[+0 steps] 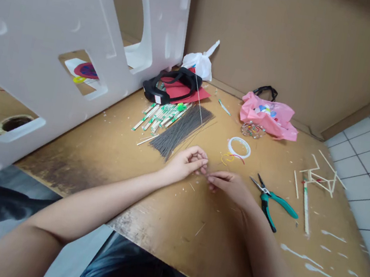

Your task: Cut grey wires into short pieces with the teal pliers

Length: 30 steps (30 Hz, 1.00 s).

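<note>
My left hand and my right hand meet fingertip to fingertip over the middle of the brown board. Both are closed in a pinch on something thin that I cannot make out. A long thin wire runs up and away from the hands toward the back. Just behind the left hand lies a fanned bundle of grey wires. A few coloured wire loops lie behind the right hand.
Green-handled pliers lie right of my right hand. A white tape ring, wrapped chopsticks, a pink bag, a black strap on red paper, a small stick frame and white foam panels surround the board.
</note>
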Available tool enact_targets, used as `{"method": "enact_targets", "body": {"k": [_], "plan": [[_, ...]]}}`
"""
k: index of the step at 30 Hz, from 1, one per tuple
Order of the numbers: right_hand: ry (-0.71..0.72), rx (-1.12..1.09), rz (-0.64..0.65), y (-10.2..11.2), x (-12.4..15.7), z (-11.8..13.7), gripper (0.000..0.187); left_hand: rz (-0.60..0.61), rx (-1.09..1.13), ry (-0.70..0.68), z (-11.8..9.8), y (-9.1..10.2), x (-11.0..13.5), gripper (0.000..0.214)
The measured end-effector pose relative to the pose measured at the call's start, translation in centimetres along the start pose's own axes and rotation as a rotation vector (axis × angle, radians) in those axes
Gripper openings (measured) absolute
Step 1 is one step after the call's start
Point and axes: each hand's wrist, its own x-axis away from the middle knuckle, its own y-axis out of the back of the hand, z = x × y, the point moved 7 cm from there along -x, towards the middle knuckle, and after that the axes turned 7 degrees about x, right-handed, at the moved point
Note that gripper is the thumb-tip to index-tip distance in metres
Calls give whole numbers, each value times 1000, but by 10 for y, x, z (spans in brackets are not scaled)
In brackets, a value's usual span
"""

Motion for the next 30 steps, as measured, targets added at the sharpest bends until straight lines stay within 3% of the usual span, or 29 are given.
{"method": "enact_targets", "body": {"k": [8,14,17,25,30], "plan": [[115,149,-38,-7,4,12,24,17,-167,-86,-12,-8,8,18],[202,359,-260,10,6,15,20,7,-324,-202,-18,-7,11,22],[194,417,-266,12,2,9,17,9,-434,-217,-17,-7,10,18],[181,262,-377,15,-2,1,18,-20,-578,-239,-15,-8,11,14],[115,112,-331,9,2,5,27,-8,-607,-278,-18,-13,14,15]]}}
